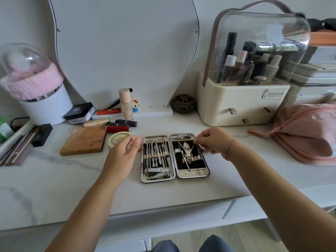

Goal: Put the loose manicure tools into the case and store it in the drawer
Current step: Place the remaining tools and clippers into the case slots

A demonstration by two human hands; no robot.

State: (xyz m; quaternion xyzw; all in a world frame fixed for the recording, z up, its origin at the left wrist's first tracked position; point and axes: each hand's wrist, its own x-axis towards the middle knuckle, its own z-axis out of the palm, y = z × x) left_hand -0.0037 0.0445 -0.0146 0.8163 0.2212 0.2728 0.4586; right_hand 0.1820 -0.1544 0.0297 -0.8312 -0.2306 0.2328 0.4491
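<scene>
An open manicure case (pixel 192 172) lies flat on the white marble tabletop (pixel 54 179). Its left half holds a row of several steel tools (pixel 157 150) under elastic loops and nail clippers (pixel 157 172) below. The right half holds nippers (pixel 187 150) and clippers at the top. My right hand (pixel 213 140) hovers at the case's upper right corner and pinches a thin steel tool (pixel 194 146) that slants over the right half. My left hand (pixel 125 151) hangs just left of the case with fingers loosely curled, holding nothing.
Lipsticks (pixel 118 128), a round tin (pixel 118 140) and a wooden block (pixel 83 140) sit left of the case. A cream cosmetics organiser (pixel 241 106) stands behind, a pink pouch (pixel 307 133) at right, a mirror (pixel 123 51) at the back. A drawer front (pixel 172 217) runs under the table edge.
</scene>
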